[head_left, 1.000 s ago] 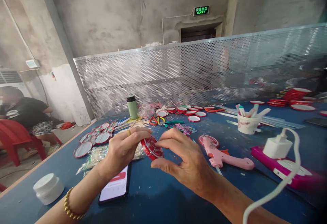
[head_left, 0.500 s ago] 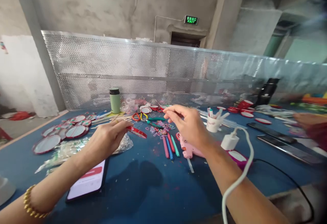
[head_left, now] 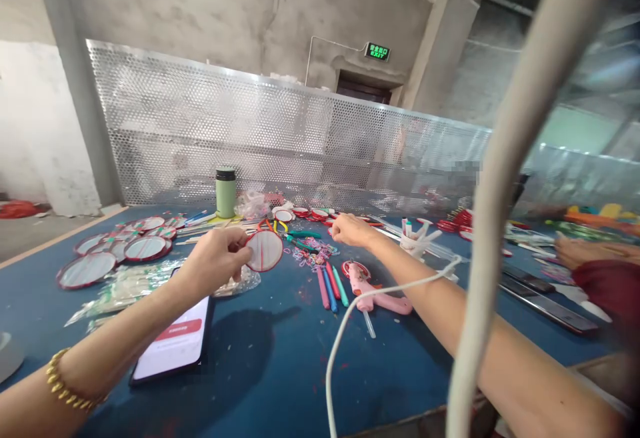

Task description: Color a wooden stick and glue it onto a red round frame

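Observation:
My left hand [head_left: 215,261] pinches a round, red-rimmed disc [head_left: 265,251] with a whitish face by its left edge, above the table. My right hand [head_left: 353,230] is stretched far forward with curled fingers, close to several small red-rimmed rounds [head_left: 320,214]; what its fingertips hold, if anything, is hidden. Between the hands lie pliers with green handles [head_left: 304,233], a scatter of coloured small loops [head_left: 313,255] and several coloured pens [head_left: 331,286]. Below my right wrist rests a pink glue gun [head_left: 361,285] with a clear stick in its rear.
Larger red-rimmed discs [head_left: 87,269] pile up at the left, beside plastic bags [head_left: 133,291] and a lit phone [head_left: 173,345]. A thick white cable [head_left: 493,225] crosses the foreground. Another person's hand [head_left: 575,251] works at the right. Behind stand a green bottle [head_left: 225,195] and a perforated metal screen [head_left: 250,131].
My left hand has turned the disc from edge-on so its face shows. My right hand has reached forward and down toward the small rounds. The white cable has swung up into the foreground.

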